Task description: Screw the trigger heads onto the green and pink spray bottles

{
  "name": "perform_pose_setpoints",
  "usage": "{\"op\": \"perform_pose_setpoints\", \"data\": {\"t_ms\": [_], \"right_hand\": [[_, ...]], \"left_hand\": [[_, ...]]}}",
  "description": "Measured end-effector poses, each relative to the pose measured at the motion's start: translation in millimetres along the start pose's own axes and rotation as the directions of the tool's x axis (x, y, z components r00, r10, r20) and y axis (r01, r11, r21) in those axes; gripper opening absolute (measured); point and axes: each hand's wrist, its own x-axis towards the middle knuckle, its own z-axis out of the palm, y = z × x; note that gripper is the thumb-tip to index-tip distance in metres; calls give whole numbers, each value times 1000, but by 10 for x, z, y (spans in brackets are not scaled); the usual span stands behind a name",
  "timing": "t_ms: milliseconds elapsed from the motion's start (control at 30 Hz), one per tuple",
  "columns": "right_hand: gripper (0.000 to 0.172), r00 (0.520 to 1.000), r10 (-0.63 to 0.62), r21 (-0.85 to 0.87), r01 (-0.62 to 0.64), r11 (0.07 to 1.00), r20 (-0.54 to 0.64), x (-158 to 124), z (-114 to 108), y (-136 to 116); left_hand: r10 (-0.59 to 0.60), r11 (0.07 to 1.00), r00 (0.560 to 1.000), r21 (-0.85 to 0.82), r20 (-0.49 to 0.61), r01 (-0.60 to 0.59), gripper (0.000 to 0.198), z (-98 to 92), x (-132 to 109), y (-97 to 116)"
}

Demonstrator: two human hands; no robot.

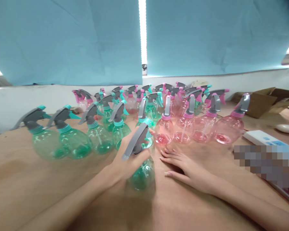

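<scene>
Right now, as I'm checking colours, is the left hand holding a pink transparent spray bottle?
No, the left hand holds a green transparent spray bottle by its neck.

Workroom: wooden table (178, 205), cardboard box (258, 102)

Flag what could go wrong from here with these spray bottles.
The left hand, gripping a green spray bottle near its neck, could bump the row of green spray bottles just beyond. The right hand, on the tabletop close to the nearest pink spray bottle, might nudge it if it slides forward.
</scene>
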Motion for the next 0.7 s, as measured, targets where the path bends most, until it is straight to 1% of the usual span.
{"op": "perform_pose_setpoints", "data": {"t_ms": [67, 267, 433, 700], "right_hand": [[57, 1000, 4, 2, -4, 1000, 2, 0, -5, -6], [59, 999, 23, -14, -22, 1000, 27, 11, -20, -30], [57, 1000, 14, 0, -14, 1000, 8, 1, -10, -11], [58, 1000, 22, -14, -22, 1000, 17, 11, -19, -30]], "left_hand": [[-2, 999, 1000, -34, -2, 1, 25, 15, -8, -1], [21, 999, 1000, -44, -17, -21, 44, 37, -21, -44], [8, 998, 1000, -55, -10, -8, 39, 35, -6, -63], [14, 999, 1000, -42, 4, -14, 33, 30, 0, -75]]}}
